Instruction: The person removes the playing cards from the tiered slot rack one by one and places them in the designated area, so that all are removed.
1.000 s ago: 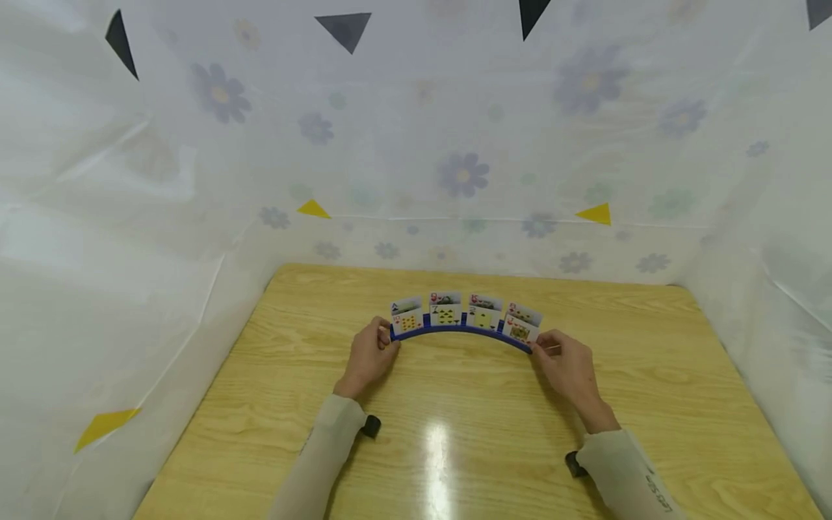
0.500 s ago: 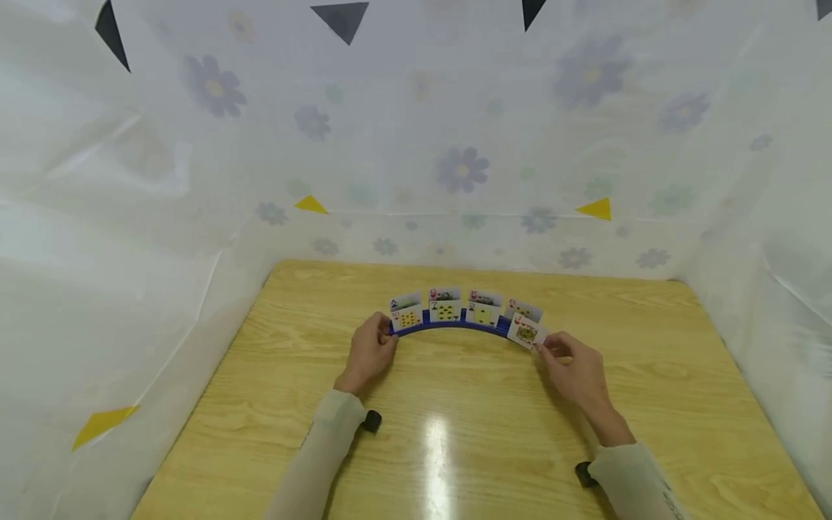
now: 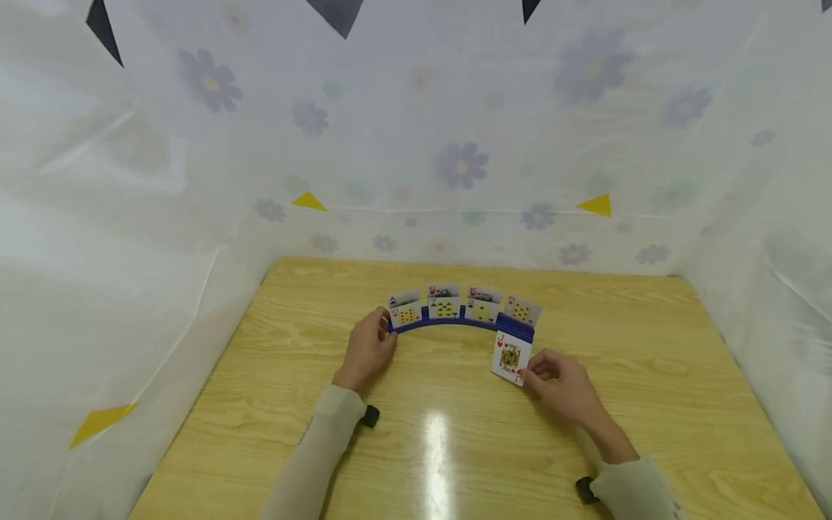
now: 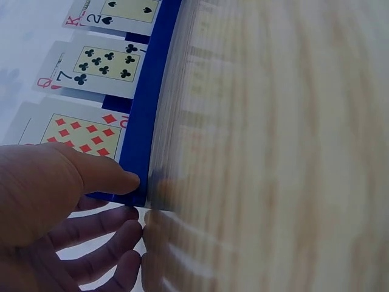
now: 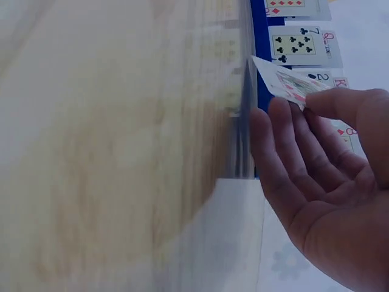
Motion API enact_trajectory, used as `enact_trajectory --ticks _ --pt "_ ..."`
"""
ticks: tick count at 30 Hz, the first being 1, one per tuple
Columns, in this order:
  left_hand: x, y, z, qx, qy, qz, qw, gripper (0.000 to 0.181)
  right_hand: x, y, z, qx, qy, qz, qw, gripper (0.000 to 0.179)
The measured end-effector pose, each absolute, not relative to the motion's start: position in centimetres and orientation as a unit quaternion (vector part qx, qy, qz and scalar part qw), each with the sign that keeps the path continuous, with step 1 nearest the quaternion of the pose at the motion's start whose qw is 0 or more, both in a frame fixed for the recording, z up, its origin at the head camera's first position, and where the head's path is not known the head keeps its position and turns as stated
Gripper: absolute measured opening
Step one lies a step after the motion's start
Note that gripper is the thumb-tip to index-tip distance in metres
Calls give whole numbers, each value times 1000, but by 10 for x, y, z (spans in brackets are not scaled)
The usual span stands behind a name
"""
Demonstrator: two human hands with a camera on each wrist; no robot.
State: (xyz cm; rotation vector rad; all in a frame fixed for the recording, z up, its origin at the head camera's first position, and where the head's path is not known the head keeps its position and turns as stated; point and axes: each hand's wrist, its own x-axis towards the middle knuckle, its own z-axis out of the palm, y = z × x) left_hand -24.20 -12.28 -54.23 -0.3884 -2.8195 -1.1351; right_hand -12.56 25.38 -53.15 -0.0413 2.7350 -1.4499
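A curved blue card holder (image 3: 516, 328) stands on the table with playing cards upright in it. My left hand (image 3: 369, 349) grips its left end, thumb (image 4: 115, 176) on the front rail. Between the thumb and fingers of my right hand (image 3: 564, 386) is the jack of hearts (image 3: 510, 357), held in front of the holder's right end. In the holder, a ten of diamonds (image 3: 406, 315) overlaps an ace, a seven of clubs (image 4: 108, 64) overlaps a queen, and a two of spades (image 3: 482, 311) overlaps a king. A red diamond card (image 3: 522, 310) stands alone at the right.
The wood-grain table (image 3: 442, 404) reflects a bright light near its front. White flowered sheeting (image 3: 403, 144) surrounds it at the back and sides, with yellow and dark triangles on it.
My right hand has drawn the jack of hearts out of the holder's right end and toward me, uncovering the card behind. The left hand stays at the holder's left end.
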Motion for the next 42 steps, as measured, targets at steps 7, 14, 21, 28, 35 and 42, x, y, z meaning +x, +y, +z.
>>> enact_trajectory --ticks 7,14,21,28,35,42 --pt "-242 -122 -539 -127 -928 -347 37 20 -120 249 -531 -34 852 -512 107 15" --pt "-243 -123 -538 -131 -933 -333 31 20 -117 241 -535 -7 873 -475 108 18" --pt "-244 -122 -536 -134 -935 -327 31 24 -114 224 -531 13 896 -435 84 13" --pt "-244 -122 -536 -139 -935 -325 36 22 -112 208 -528 33 901 -427 64 11" --pt "-243 -123 -534 -135 -936 -323 37 22 -115 191 -529 16 908 -416 50 9" --pt "-242 -122 -535 -137 -936 -322 35 22 -113 185 -528 -2 921 -386 49 9"
